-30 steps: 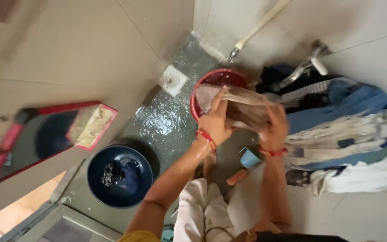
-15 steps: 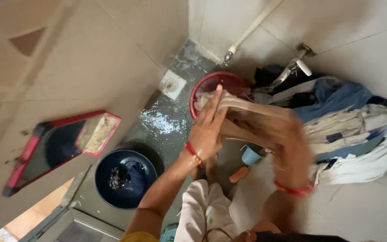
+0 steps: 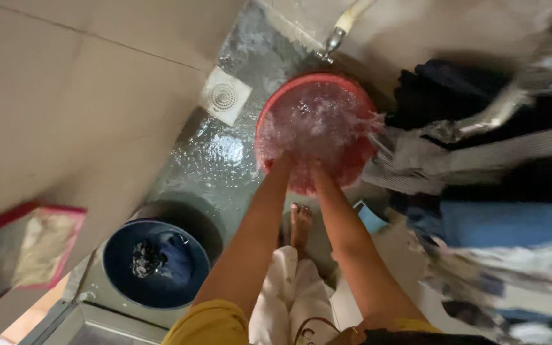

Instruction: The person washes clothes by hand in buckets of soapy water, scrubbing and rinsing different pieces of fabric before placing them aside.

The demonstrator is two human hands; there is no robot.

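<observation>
Both my arms reach down into a red bucket (image 3: 355,165) full of churning, splashing water. My left hand (image 3: 282,161) and my right hand (image 3: 315,168) go under the foam at the bucket's near rim, so the fingers are hidden. The beige cloth I held a moment ago is out of sight beneath the water. My bare foot (image 3: 300,222) stands on the wet floor just below the bucket.
A dark blue bucket (image 3: 115,250) with dark wet clothes stands at the lower left. A heap of clothes (image 3: 493,220) fills the right side under a metal tap (image 3: 503,105). A floor drain (image 3: 223,97), a hose end (image 3: 335,37) and a red-framed mirror (image 3: 7,225) are nearby.
Both hands have pushed the beige cloth down from above the red bucket into the water, which now splashes. The camera has moved closer and lower.
</observation>
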